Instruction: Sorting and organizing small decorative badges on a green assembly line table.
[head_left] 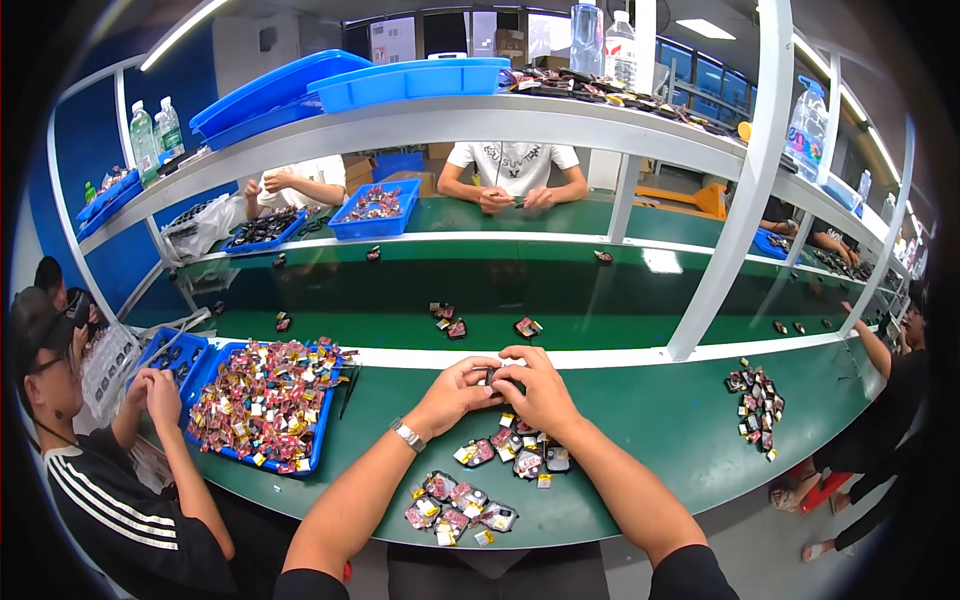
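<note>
My left hand [450, 398] and my right hand [543, 394] meet above the green table [640, 420], near its far white edge. Between their fingertips they pinch a small dark casing [489, 377]; most of it is covered by the fingers. Below my right hand lies a loose group of black-cased modules [527, 462] with pinkish-red circuit boards and white-and-yellow tabs. A second cluster of similar modules [450, 515] rests closer to me, between my forearms.
At left, a blue tray [324, 432] is heaped with red boards [262, 400]; a thin black tool [350, 388] lies beside it. More modules [757, 408] lie at right. Beyond the white rail, scattered pieces sit on a green belt [400, 285]. A shelf post [735, 190] rises ahead. Co-workers sit around.
</note>
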